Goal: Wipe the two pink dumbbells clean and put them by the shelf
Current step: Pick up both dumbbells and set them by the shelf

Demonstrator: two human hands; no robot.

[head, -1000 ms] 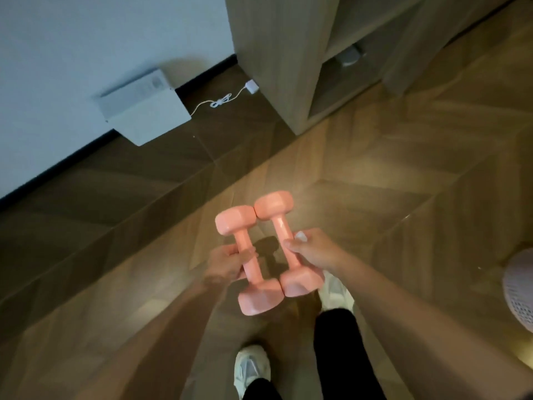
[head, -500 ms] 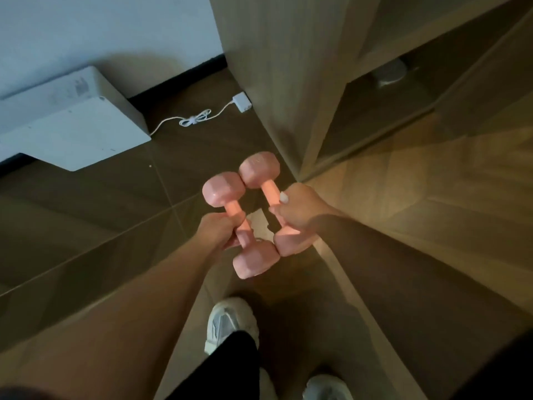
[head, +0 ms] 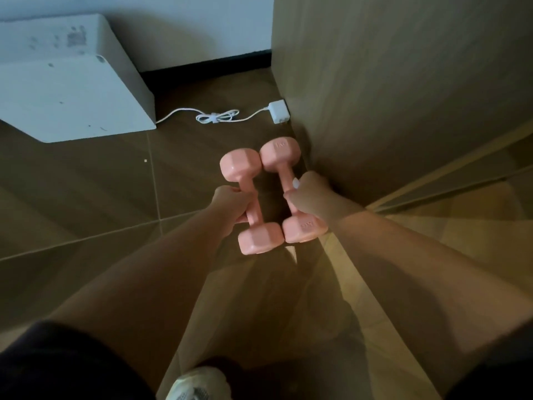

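Gripping handles: left grip [head: 230, 209] curled round left pink dumbbell [head: 239, 166], right grip [head: 313, 197] round right pink dumbbell [head: 279, 153], heads touching btwn grips; shelf [head: 403, 96] just right of right grip.

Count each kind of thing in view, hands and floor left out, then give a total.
Pink dumbbells: 2 (left dumbbell, right dumbbell)
White box: 1
White charger with cable: 1
Wooden shelf: 1
White shoe: 1
Total: 6
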